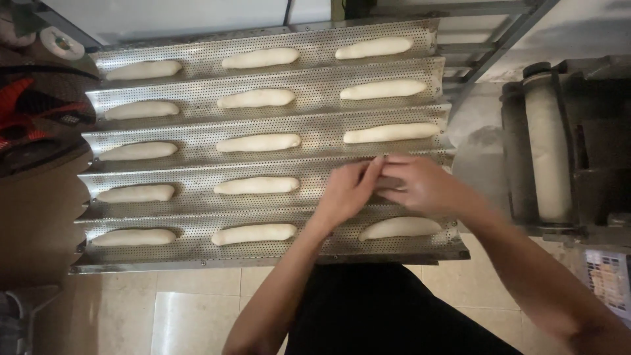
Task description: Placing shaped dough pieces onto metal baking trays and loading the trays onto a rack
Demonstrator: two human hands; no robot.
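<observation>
tray: a perforated metal baguette tray [197,167] with five long troughs, seen from above.
dough on tray: fourteen pale, raw dough pieces lie lengthwise in the troughs, three columns, well apart from one another; the nearest one to the hands is the dough piece in the front trough [399,227].
open slot: the right end of the fourth trough, where both hands meet.
left hand: the left hand [348,190] reaches in from below, fingers [371,169] stretched forward and close together, touching the right hand.
right hand: the right hand [420,185] comes from the right, fingers curled loosely inward over the trough.
held thing: whether a dough piece lies between the hands cannot be told; they cover that spot and the frame is blurred there.
handling judgement: the dough looks soft, light and slightly tacky; it would sag or stretch if lifted by one end, so cradling it along its length with both hands, lightly, seems best.
right side: a dough moulder with a floured roller [547,148] stands just beside the tray.
below: tiled floor [190,309] and the person's dark clothing.
</observation>
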